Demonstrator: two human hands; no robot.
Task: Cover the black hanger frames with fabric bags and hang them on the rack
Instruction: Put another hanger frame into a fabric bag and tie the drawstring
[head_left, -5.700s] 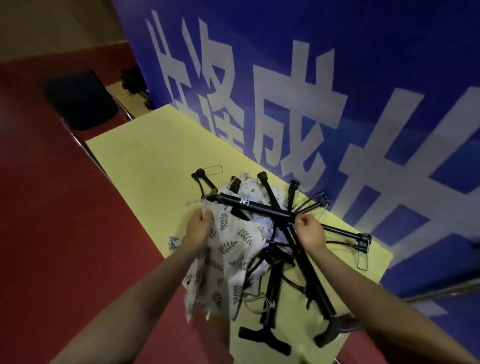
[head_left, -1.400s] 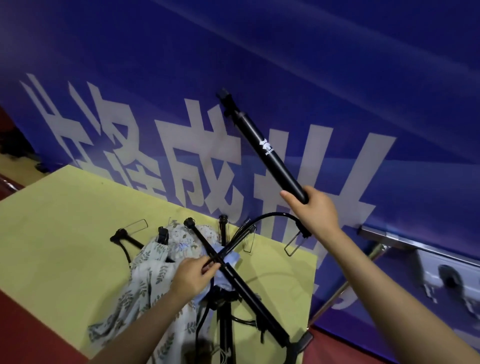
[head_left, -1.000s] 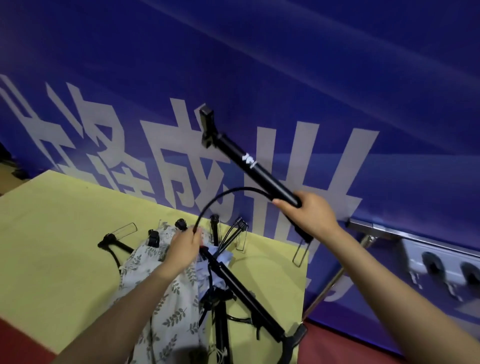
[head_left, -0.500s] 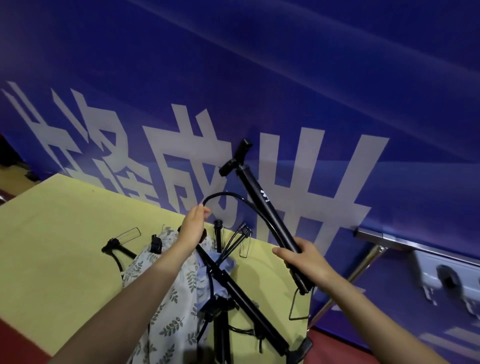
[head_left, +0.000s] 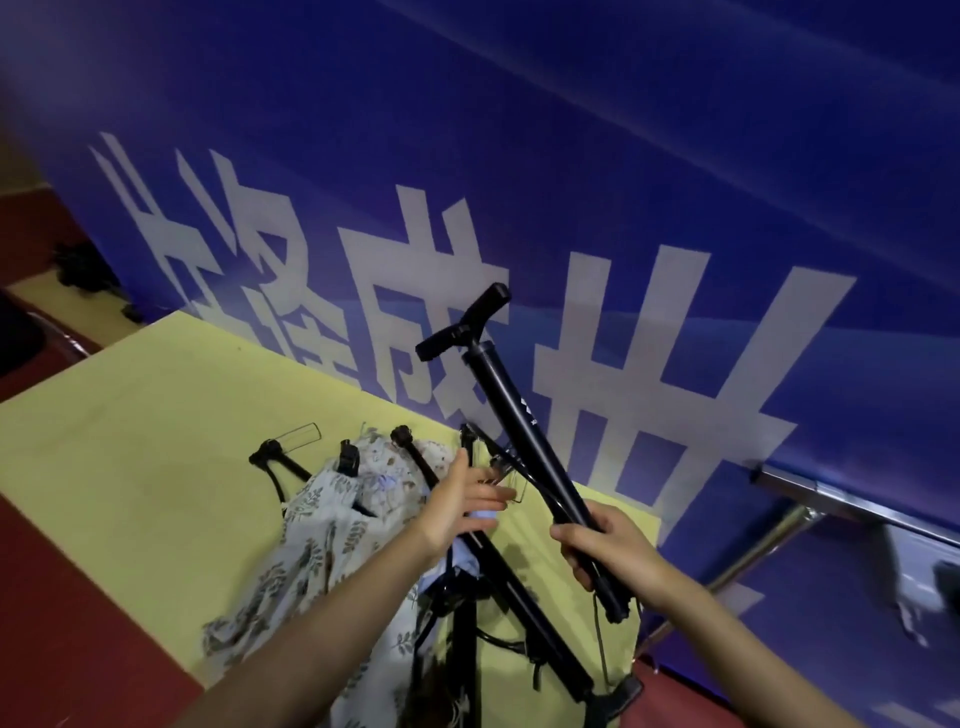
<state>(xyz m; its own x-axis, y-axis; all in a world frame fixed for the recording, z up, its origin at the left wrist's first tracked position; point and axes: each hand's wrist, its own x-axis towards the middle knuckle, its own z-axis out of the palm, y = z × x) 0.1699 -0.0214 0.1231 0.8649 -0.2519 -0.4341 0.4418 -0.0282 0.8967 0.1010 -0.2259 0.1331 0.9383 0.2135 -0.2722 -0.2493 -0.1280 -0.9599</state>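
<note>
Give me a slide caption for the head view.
Right hand grips a black pole above leaf-print fabric; left hand open.

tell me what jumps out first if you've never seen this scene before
The long black tube with a T-shaped handle stands out first, raised at a slant in mid-frame and gripped near its lower end by the right hand. Behind it looms a big blue banner with white characters. Below, the open left hand hovers over a leaf-print fabric bag and black frames on the yellow table.
</note>
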